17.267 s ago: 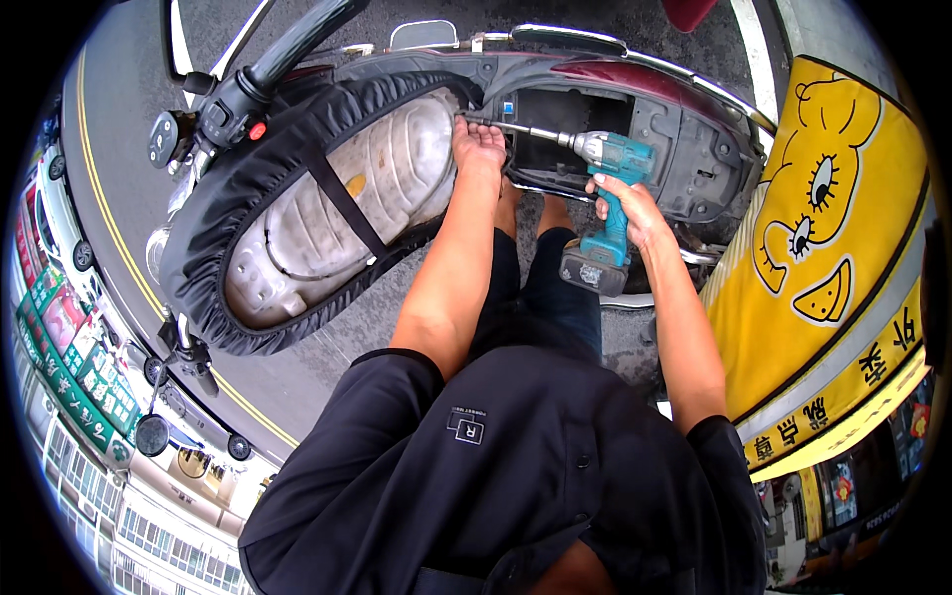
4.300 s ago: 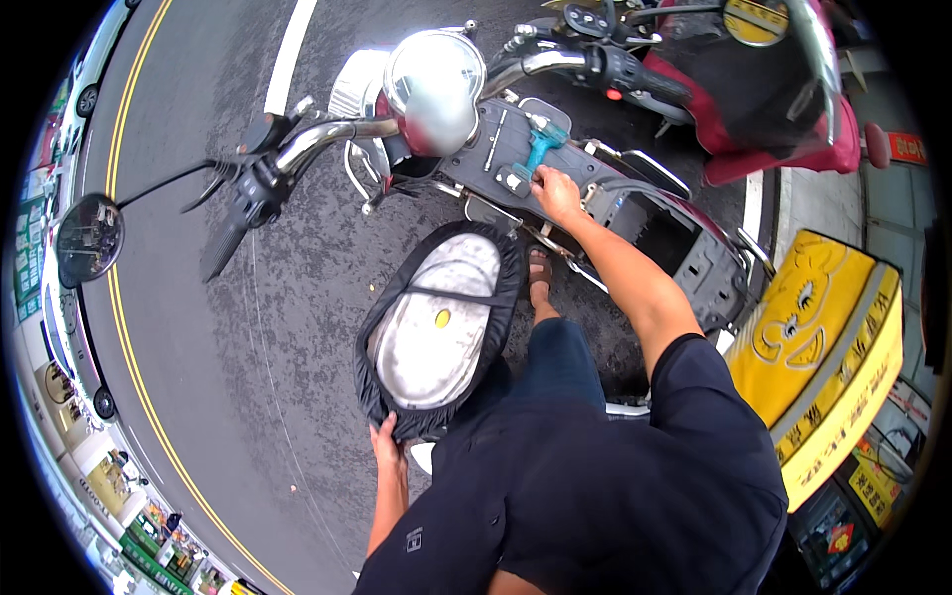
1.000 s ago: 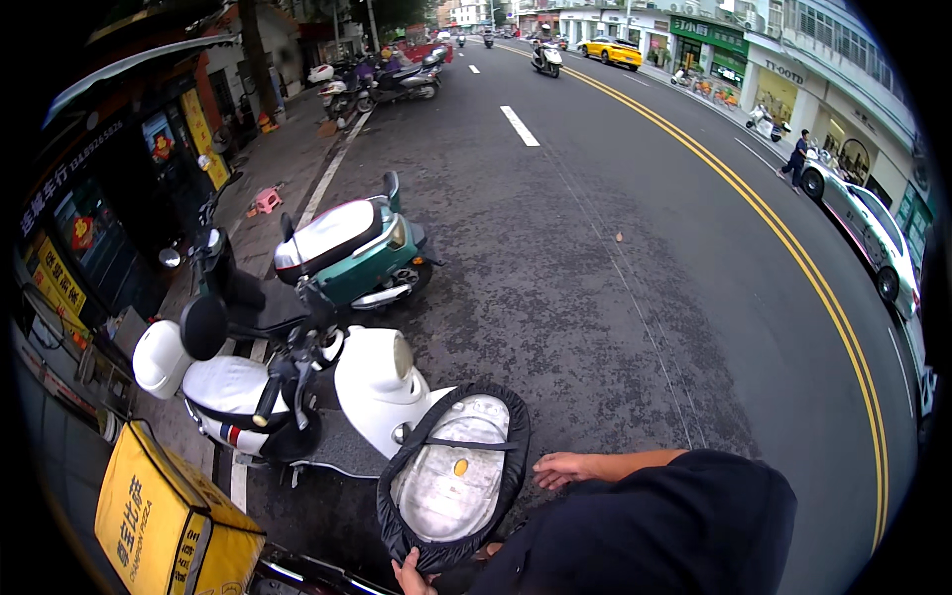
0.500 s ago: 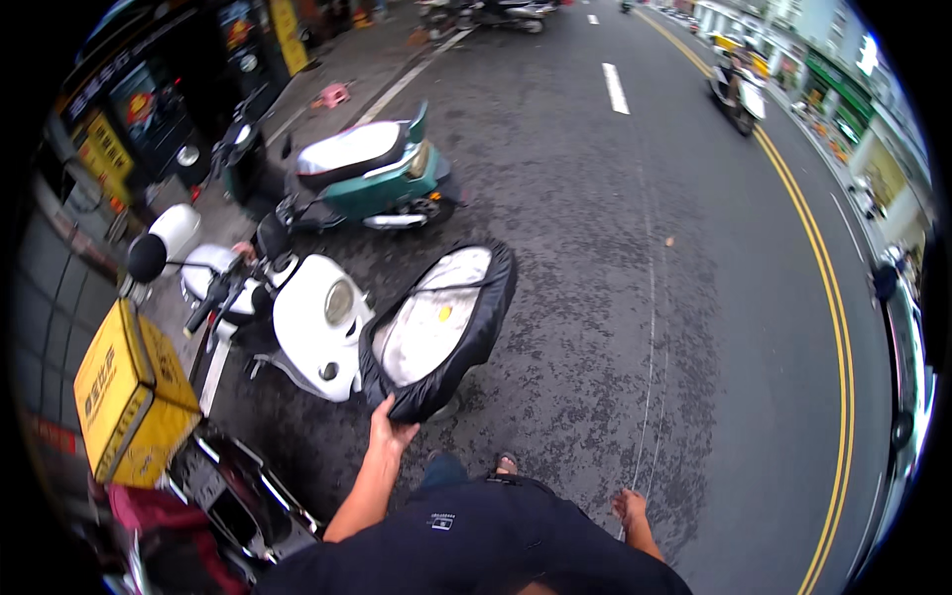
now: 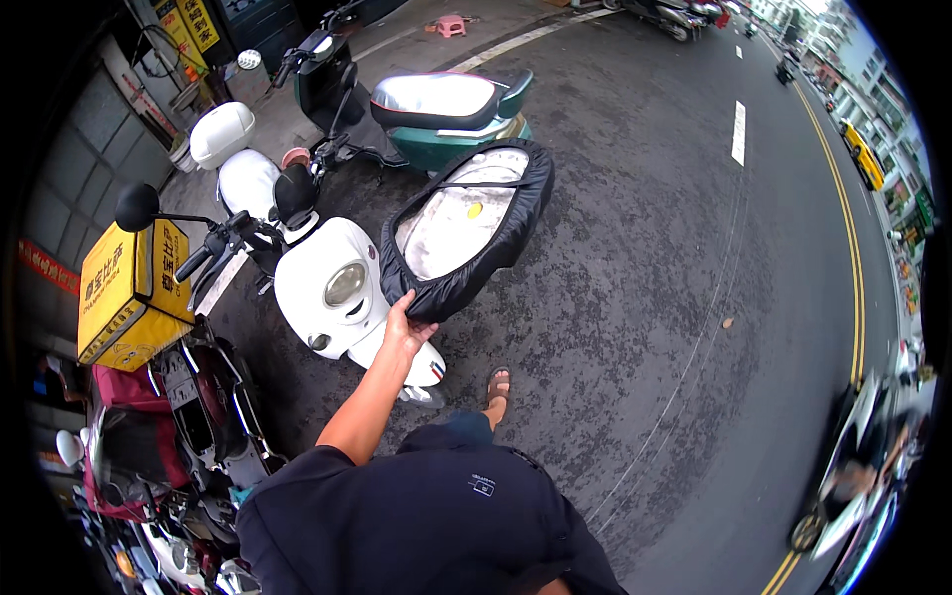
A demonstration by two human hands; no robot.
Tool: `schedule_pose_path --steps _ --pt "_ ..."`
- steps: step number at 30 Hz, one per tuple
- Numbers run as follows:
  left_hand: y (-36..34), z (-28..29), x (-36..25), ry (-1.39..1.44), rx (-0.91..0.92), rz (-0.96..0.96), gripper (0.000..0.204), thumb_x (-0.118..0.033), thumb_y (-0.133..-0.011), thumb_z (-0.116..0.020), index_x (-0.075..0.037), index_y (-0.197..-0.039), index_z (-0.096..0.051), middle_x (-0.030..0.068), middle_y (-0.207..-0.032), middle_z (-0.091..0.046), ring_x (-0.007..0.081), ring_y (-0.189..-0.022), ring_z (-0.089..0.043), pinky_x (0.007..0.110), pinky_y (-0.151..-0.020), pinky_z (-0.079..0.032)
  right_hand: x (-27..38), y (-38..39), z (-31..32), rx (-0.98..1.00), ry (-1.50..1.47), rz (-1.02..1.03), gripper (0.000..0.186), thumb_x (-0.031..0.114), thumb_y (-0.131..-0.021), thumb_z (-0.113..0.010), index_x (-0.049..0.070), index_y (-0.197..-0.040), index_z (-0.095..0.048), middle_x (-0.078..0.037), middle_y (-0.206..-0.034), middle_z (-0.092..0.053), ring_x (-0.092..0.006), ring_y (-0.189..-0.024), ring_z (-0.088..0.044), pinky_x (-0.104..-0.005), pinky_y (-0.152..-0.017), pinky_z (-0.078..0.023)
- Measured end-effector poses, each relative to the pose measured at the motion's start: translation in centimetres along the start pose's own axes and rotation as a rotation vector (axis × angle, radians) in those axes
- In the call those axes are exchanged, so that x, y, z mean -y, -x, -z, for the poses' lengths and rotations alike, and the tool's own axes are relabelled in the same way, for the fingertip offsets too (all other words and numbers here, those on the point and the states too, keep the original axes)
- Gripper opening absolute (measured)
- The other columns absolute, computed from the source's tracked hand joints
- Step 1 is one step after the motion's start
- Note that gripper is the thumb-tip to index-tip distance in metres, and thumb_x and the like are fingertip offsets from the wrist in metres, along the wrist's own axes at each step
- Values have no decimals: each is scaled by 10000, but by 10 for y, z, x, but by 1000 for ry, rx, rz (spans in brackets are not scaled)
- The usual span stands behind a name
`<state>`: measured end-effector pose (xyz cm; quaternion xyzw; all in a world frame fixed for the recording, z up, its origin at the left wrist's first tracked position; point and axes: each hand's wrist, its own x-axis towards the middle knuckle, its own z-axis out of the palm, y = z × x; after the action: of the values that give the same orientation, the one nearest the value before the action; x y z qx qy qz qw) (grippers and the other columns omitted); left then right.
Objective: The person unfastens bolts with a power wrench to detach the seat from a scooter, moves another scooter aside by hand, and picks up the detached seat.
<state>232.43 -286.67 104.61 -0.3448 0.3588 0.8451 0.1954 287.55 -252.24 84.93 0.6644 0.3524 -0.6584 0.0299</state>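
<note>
My left hand (image 5: 404,329) grips the near lower end of a detached scooter seat (image 5: 441,238), which is tilted with its pale underside up. A yellow oval patch and a dark strap show on that underside. A gathered black cover (image 5: 526,213) wraps the seat's edge. Just below and left of the seat stands a white scooter's rounded front (image 5: 317,297); whether the seat touches it I cannot tell. My sandalled foot (image 5: 498,387) is on the asphalt below. My right hand is out of view.
A teal scooter (image 5: 416,147) is parked behind. At left, a yellow delivery box (image 5: 124,297) sits above a dark red scooter (image 5: 213,407) without its seat. A pink stool (image 5: 451,25) stands on the pavement. At lower right, a rider on a scooter (image 5: 843,476) is blurred on the road.
Earlier my right hand held a drill, later laid on the floorboard. Since then my left hand has carried the seat toward the white scooter, and my right hand has left the view.
</note>
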Motion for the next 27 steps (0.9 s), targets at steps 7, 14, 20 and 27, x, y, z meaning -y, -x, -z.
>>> schedule_pose_path --steps 7,14,20,27 --pt "-119 -155 -54 162 -16 45 416 -375 -769 -671 -89 -1052 -560 114 -969 -583 279 -911 -543 414 -742 -484 184 -87 -26 63 133 203 137 163 -872 -543 62 -958 -510 -71 -757 -606 -161 -598 -574 -267 -471 -461" --pt "-234 -296 -143 254 -45 -45 419 -386 -801 -642 -69 -1064 -563 116 -1036 -567 275 -962 -535 417 -771 -486 409 -88 -222 14 183 130 133 175 -879 -538 73 -960 -511 -71 -767 -607 -156 -598 -574 -267 -467 -459" --pt "-371 -402 -225 274 -77 -156 420 -385 -811 -627 -86 -1095 -553 114 -1066 -561 277 -953 -538 426 -777 -492 571 -162 -352 110 293 121 130 186 -885 -533 83 -963 -513 -72 -776 -608 -152 -597 -573 -267 -462 -456" --pt "-483 -506 -306 256 -82 -241 396 -394 -821 -611 -83 -1060 -558 120 -1004 -579 276 -871 -568 393 -690 -495 794 -180 -502 132 391 323 128 198 -892 -528 94 -965 -515 -72 -787 -609 -147 -597 -573 -266 -458 -454"
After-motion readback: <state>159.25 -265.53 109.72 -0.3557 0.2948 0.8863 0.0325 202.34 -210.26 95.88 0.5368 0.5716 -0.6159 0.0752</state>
